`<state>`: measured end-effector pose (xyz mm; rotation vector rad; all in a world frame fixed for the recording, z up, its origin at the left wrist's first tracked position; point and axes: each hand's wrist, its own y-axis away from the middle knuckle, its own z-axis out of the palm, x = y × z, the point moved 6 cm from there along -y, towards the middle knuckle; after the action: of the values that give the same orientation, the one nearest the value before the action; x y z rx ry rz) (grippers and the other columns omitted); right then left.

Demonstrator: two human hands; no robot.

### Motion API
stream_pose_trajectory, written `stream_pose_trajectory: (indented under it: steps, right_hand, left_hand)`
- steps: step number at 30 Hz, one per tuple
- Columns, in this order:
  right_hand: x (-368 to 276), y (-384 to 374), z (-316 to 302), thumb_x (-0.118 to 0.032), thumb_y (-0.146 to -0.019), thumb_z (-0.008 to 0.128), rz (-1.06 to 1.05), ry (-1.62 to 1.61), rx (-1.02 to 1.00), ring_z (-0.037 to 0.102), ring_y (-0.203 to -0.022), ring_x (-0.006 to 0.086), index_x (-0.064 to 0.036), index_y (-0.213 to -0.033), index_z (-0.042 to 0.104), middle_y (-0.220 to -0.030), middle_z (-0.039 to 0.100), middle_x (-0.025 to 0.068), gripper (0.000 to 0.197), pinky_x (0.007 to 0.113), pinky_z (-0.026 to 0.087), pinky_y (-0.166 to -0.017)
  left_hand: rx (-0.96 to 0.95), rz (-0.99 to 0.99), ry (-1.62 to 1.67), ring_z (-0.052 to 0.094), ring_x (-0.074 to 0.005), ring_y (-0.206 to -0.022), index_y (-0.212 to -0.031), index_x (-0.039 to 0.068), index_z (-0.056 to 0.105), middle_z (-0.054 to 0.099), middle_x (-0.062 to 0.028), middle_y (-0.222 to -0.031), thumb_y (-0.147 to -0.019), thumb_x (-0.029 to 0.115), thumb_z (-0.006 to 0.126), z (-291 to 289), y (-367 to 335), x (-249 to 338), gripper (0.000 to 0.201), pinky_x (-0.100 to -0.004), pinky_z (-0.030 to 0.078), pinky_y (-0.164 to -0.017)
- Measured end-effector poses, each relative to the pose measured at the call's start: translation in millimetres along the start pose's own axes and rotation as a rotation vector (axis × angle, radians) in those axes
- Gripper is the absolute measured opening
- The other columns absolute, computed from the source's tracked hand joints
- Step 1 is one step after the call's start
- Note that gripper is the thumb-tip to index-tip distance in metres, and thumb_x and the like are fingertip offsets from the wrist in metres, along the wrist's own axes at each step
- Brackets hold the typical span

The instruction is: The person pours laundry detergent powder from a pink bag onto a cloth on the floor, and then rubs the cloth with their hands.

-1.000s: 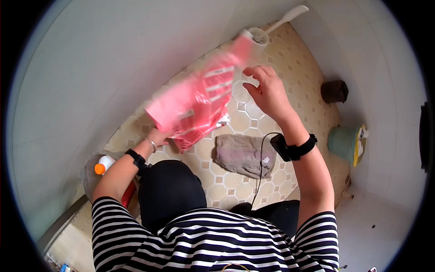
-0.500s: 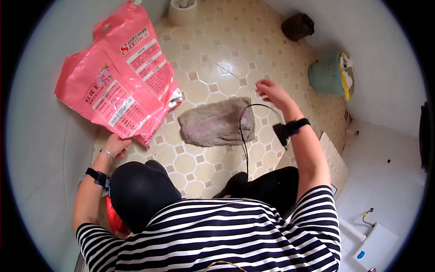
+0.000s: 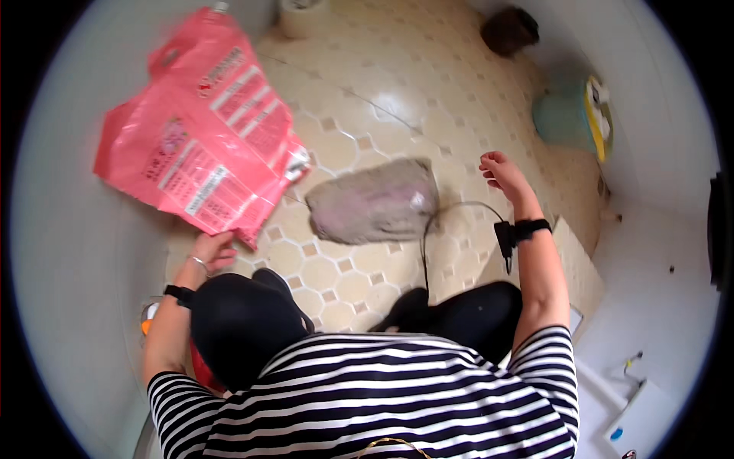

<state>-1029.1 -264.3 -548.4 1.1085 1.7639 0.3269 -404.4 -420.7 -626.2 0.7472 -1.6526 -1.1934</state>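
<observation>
A large pink printed bag (image 3: 195,145), with a flower picture, a handle hole and a small cap at its far end, fills the left side. My left hand (image 3: 214,251) is closed on its near lower edge, with the fingertips partly hidden. A grey-brown, purplish cloth (image 3: 371,200) lies folded on the tiled floor between my hands. To its upper right, apart from it, my right hand (image 3: 502,176) hangs in the air with loosely bent fingers and nothing visible in them. A black cable (image 3: 426,256) loops from near my legs towards my right wrist.
A green bucket (image 3: 562,122) with a yellow-rimmed liner stands by the right wall, with a dark brown container (image 3: 510,32) farther off. At the far wall is a whitish round container (image 3: 303,17). Something red (image 3: 205,373) lies beside my left knee.
My right hand has moved right, away from the cloth, and its fingers have loosened. The view has shifted slightly. My left hand stays at the pink bag's near edge.
</observation>
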Motion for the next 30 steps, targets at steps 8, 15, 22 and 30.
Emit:
stream_pose_trajectory:
  steps: [8,15,22,30]
  right_hand:
    - [-260.9,12.1,122.5,-0.030,-0.086,0.052,-0.546,0.309,-0.174,0.053,-0.070,0.0105,-0.0065,-0.102,0.057,-0.082,0.059,0.0021,0.028,0.025,0.043,-0.061]
    - [-418.5,-38.9,274.1,-0.041,-0.087,0.047,-0.683,0.224,-0.157,0.054,-0.065,0.0130,-0.0012,-0.093,0.059,-0.076,0.060,0.0058,0.042,0.027,0.042,-0.057]
    - [-466.6,-41.2,326.9,-0.038,-0.085,0.051,-0.671,0.343,0.023,0.049,-0.053,0.0140,0.0003,-0.086,0.059,-0.066,0.056,0.0064,0.040,0.028,0.039,-0.048]
    - [-447.3,-37.3,314.8,-0.026,-0.084,0.056,-0.823,0.147,-0.317,0.055,-0.068,0.0143,0.0036,-0.094,0.058,-0.077,0.060,0.0068,0.032,0.028,0.045,-0.062]
  left_hand:
    - [-0.352,0.357,-0.533,0.056,-0.0083,-0.060,-0.084,0.007,0.067,0.062,-0.0005,-0.072,-0.076,0.025,0.066,35.2,22.8,17.0,0.020,-0.0232,0.045,-0.051]
    - [-0.003,0.397,-0.557,0.057,-0.0130,-0.054,-0.083,0.001,0.064,0.061,-0.0066,-0.062,-0.071,0.034,0.069,-33.8,26.5,26.9,0.035,-0.0279,0.047,-0.054]
    - [0.263,0.507,0.070,0.054,-0.0165,-0.076,-0.125,0.000,0.031,0.050,-0.0123,-0.096,-0.066,0.023,0.074,-61.3,36.4,45.1,0.077,-0.0277,0.047,-0.061]
    - [0.220,0.586,0.196,0.050,-0.0136,-0.076,-0.119,0.002,0.035,0.044,-0.0093,-0.096,-0.067,0.015,0.073,-68.2,40.4,66.0,0.065,-0.0272,0.047,-0.066]
